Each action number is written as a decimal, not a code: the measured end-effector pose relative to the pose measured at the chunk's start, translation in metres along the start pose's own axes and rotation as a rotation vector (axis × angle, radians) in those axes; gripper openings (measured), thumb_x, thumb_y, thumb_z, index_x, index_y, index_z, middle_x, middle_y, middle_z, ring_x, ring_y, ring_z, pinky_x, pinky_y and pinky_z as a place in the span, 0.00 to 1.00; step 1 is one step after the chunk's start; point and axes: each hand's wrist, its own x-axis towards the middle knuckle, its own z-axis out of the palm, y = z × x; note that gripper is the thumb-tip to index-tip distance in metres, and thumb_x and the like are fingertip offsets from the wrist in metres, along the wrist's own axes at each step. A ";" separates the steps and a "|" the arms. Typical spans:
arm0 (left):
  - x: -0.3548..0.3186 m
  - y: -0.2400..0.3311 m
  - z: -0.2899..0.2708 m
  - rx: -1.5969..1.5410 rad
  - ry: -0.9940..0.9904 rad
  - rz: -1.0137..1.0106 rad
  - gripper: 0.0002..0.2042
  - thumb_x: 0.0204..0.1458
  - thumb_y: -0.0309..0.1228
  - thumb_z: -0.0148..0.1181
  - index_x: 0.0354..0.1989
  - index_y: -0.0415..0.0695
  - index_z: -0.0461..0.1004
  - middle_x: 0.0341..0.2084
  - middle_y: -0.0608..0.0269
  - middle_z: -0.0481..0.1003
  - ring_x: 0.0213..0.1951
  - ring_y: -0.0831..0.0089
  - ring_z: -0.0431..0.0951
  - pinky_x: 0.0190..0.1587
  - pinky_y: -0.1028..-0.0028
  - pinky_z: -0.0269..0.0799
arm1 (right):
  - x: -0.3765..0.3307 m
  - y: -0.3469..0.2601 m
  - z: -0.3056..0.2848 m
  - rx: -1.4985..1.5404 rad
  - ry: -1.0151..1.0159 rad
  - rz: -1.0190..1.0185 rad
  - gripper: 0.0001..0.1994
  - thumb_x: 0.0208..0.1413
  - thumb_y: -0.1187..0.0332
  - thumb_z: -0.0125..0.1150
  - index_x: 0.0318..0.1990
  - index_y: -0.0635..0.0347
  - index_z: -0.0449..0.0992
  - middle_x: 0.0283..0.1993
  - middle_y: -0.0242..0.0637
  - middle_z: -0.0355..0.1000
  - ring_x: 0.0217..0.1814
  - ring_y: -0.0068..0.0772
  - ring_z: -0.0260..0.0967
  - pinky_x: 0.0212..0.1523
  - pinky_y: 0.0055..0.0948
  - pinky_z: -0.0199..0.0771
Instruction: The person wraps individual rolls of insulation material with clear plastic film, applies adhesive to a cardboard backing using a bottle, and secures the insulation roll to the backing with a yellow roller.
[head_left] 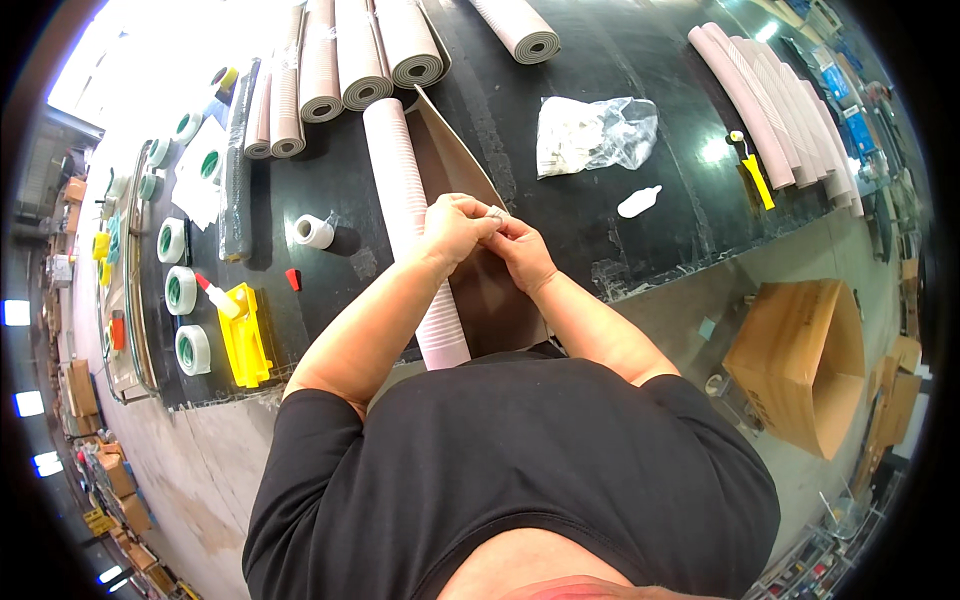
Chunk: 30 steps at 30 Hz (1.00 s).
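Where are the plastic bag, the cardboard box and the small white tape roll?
plastic bag (596, 135): head view, middle of the crumpled clear bag.
cardboard box (790, 350): head view, its brown side wall.
small white tape roll (314, 231): head view, the roll's outer side, left of the pink tube.

A small pale object (495, 213) is pinched between the fingertips of the left hand (455, 228) and the right hand (523, 250), both held closed above a brown sheet (470, 180) laid on the black tabletop (620, 220). A ribbed pink roll (415, 230) is seen just left of the hands. Farther left of the roll, a small tape roll (314, 231), a yellow tool (245, 335) and green-cored tape rolls (180, 290) are laid.
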 end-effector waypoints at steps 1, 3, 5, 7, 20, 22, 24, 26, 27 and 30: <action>-0.001 0.002 0.001 0.093 0.022 0.009 0.09 0.51 0.29 0.69 0.35 0.35 0.82 0.31 0.63 0.79 0.33 0.76 0.79 0.38 0.76 0.75 | 0.001 0.002 -0.003 0.061 0.000 0.016 0.09 0.62 0.70 0.67 0.46 0.63 0.79 0.47 0.32 0.78 0.49 0.21 0.73 0.53 0.24 0.73; -0.006 0.004 -0.001 0.188 0.040 0.019 0.08 0.51 0.29 0.69 0.34 0.36 0.82 0.32 0.62 0.79 0.32 0.75 0.79 0.38 0.76 0.75 | 0.003 0.006 -0.009 -0.011 -0.005 0.009 0.08 0.62 0.69 0.67 0.44 0.63 0.79 0.48 0.32 0.77 0.48 0.21 0.72 0.52 0.24 0.73; -0.014 0.001 -0.016 0.508 0.077 0.275 0.08 0.52 0.29 0.67 0.35 0.37 0.82 0.37 0.59 0.78 0.36 0.70 0.80 0.42 0.72 0.76 | 0.002 0.008 -0.009 -0.083 -0.015 0.008 0.08 0.62 0.69 0.66 0.43 0.63 0.80 0.48 0.32 0.77 0.48 0.21 0.72 0.51 0.24 0.73; -0.017 -0.001 -0.029 0.553 0.035 0.244 0.08 0.52 0.30 0.67 0.36 0.38 0.83 0.39 0.58 0.78 0.40 0.66 0.80 0.46 0.69 0.75 | -0.002 0.008 -0.001 -0.429 -0.025 -0.138 0.07 0.60 0.69 0.67 0.39 0.63 0.80 0.47 0.33 0.76 0.47 0.23 0.72 0.49 0.25 0.73; 0.038 0.021 -0.032 0.896 -0.282 0.402 0.10 0.50 0.32 0.63 0.36 0.39 0.82 0.40 0.50 0.79 0.43 0.53 0.80 0.47 0.62 0.75 | -0.015 -0.005 0.024 -1.091 -0.186 -0.596 0.04 0.49 0.72 0.67 0.33 0.57 0.79 0.42 0.38 0.76 0.46 0.44 0.74 0.46 0.39 0.75; 0.065 0.016 -0.027 0.911 -0.330 0.448 0.11 0.51 0.33 0.62 0.37 0.39 0.82 0.40 0.50 0.79 0.43 0.54 0.80 0.46 0.62 0.75 | -0.018 -0.010 0.018 -1.059 -0.223 -0.588 0.04 0.49 0.72 0.67 0.33 0.58 0.80 0.41 0.38 0.76 0.49 0.43 0.73 0.50 0.38 0.75; 0.070 0.018 -0.024 0.820 -0.381 0.203 0.11 0.54 0.33 0.63 0.39 0.39 0.81 0.40 0.49 0.79 0.43 0.57 0.80 0.47 0.63 0.74 | -0.039 -0.026 0.015 -0.919 -0.176 -0.344 0.04 0.49 0.72 0.68 0.33 0.58 0.80 0.42 0.40 0.76 0.42 0.42 0.76 0.45 0.35 0.77; 0.074 0.000 -0.032 0.865 -0.379 0.379 0.11 0.54 0.33 0.64 0.40 0.38 0.81 0.38 0.49 0.80 0.43 0.59 0.80 0.48 0.64 0.73 | -0.061 -0.053 0.000 -1.075 0.052 -0.774 0.09 0.48 0.72 0.71 0.37 0.60 0.80 0.39 0.39 0.75 0.35 0.40 0.75 0.42 0.34 0.77; 0.076 0.000 -0.032 0.857 -0.391 0.384 0.11 0.54 0.33 0.64 0.40 0.38 0.81 0.38 0.49 0.80 0.43 0.59 0.80 0.48 0.64 0.73 | -0.074 -0.063 -0.020 -1.087 0.329 -0.684 0.15 0.47 0.71 0.73 0.43 0.61 0.77 0.41 0.40 0.74 0.38 0.38 0.75 0.43 0.33 0.76; 0.075 0.015 -0.030 0.835 -0.431 0.255 0.12 0.54 0.32 0.64 0.41 0.37 0.80 0.37 0.51 0.81 0.43 0.61 0.80 0.49 0.65 0.73 | -0.083 -0.085 -0.101 -1.014 0.991 -0.492 0.36 0.44 0.67 0.78 0.61 0.64 0.66 0.52 0.46 0.69 0.53 0.39 0.69 0.55 0.35 0.71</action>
